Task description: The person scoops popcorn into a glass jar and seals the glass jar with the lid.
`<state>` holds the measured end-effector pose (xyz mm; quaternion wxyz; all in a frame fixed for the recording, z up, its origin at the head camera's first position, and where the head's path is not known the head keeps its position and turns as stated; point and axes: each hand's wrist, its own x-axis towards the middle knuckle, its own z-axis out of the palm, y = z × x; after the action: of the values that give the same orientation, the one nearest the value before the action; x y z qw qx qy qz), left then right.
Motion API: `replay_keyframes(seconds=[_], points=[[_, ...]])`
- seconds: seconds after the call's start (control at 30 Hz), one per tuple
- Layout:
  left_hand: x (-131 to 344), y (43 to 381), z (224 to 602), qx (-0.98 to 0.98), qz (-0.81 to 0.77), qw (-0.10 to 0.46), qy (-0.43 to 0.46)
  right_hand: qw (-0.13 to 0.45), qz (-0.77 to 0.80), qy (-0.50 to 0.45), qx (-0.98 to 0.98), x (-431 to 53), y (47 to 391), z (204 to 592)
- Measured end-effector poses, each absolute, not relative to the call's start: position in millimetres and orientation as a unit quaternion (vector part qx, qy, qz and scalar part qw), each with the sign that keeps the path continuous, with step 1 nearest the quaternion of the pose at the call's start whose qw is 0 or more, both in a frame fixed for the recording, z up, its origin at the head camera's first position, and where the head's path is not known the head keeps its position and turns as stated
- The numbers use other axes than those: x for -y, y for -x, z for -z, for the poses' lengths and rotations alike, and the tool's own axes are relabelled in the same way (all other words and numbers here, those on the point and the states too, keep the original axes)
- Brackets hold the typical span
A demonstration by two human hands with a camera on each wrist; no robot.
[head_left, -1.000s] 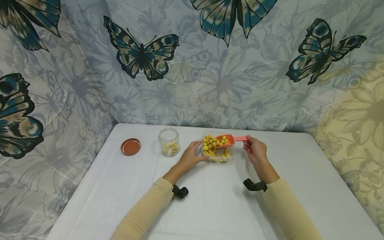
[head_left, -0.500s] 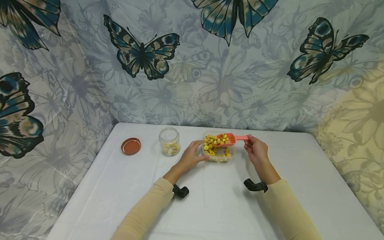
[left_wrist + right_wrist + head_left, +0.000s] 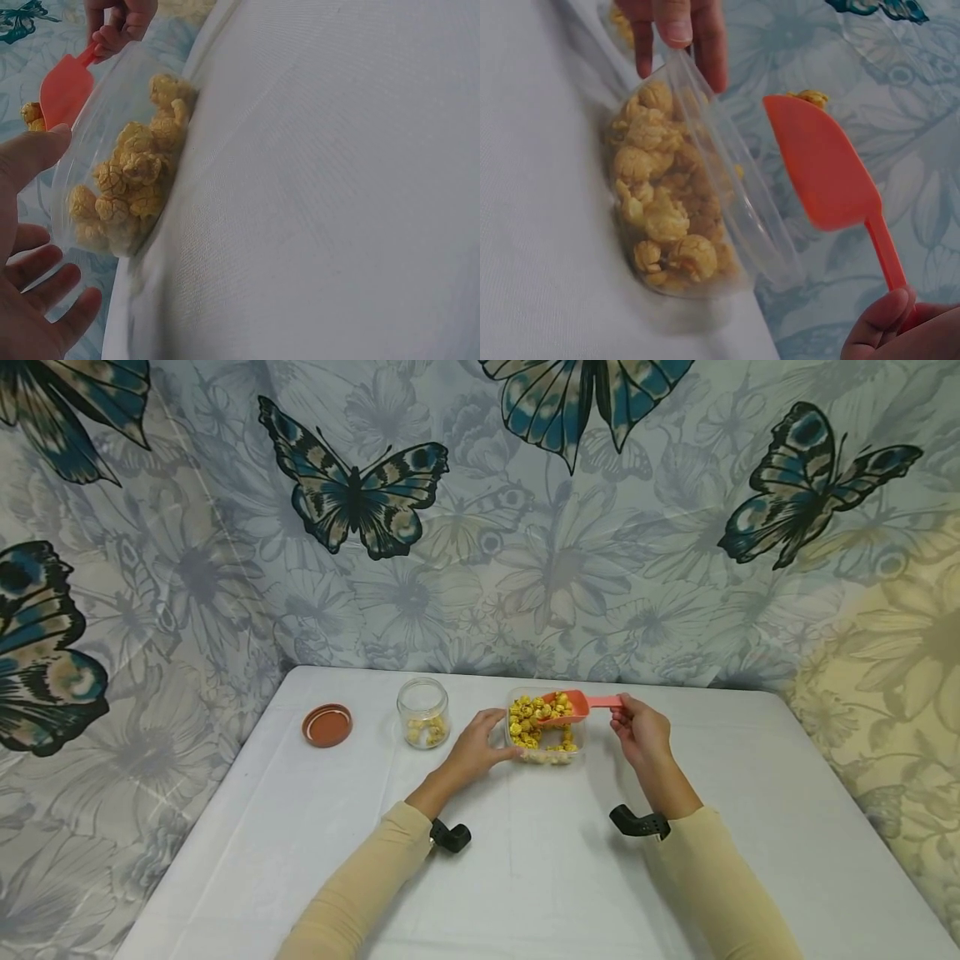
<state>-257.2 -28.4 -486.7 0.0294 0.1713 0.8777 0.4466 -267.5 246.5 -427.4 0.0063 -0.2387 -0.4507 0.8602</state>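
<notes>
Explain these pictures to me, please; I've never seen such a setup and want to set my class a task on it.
There is no robot here, just a person's two bare hands. The wide picture comes from a camera on the person's head, looking forward and down. The two closer ones come from cameras worn on the wrists, each watching that hand's work. On the white-covered table are an open glass jar with a few yellow pieces inside, a brown lid to its left, and a clear tub of what looks like popcorn. The left hand holds the tub's left side. The right hand grips an orange-red scoop by its handle, carrying popcorn above the tub.
</notes>
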Motion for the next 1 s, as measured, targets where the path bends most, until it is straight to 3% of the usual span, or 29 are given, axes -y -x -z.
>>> replay_keyframes(seconds=[1.0], points=[[39,252,461,-0.874,-0.456,0.001,-0.168,-0.005,-0.858,0.215,0.466,-237,274,412]])
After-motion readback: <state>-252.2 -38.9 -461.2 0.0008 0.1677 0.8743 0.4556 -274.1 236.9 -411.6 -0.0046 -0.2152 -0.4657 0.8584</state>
